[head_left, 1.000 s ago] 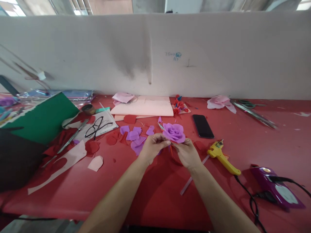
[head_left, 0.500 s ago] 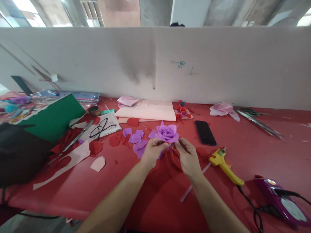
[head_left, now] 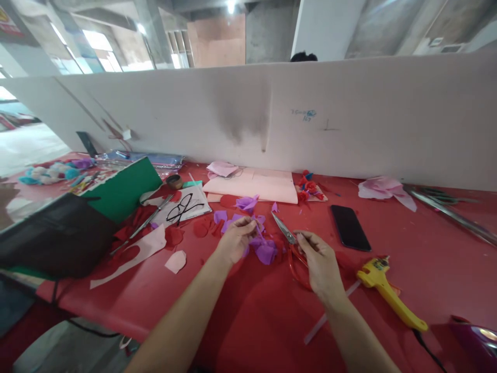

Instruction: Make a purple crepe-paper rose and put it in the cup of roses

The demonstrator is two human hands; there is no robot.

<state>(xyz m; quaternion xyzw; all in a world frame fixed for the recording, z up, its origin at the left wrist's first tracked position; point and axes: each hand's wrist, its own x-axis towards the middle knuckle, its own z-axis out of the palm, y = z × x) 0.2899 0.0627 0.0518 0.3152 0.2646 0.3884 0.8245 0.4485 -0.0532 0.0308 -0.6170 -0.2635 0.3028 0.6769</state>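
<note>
While your left hand [head_left: 237, 241] pinches a slim purple strip [head_left: 261, 231] between thumb and fingers, your right hand [head_left: 320, 259] has its fingertips closed on the scissors [head_left: 287, 230] near the pivot, blades pointing away from you. The strip seems to run to bunched purple petals [head_left: 266, 252] in front of you; whether they are joined cannot be told, nor whether the purple flower [head_left: 247, 203] just beyond your left hand is held or lies on the red tabletop [head_left: 248, 321].

All this purple material looks like thin paper: expect it to be nearly weightless, soft and quick to crease, so take it lightly by the narrow base, clear of the petal edges. The scissors should be stiff and heavier, their smooth metal apt to slip; the handle loops would give you a surer hold.

On the white partition [head_left: 186, 119] you have blue handwritten figures [head_left: 305, 115], blurred, the lower line perhaps 167. A red sign [head_left: 10, 23] at upper left is illegible, and no brand can be read on the yellow glue gun [head_left: 390, 292] or black phone [head_left: 350, 228].
</note>
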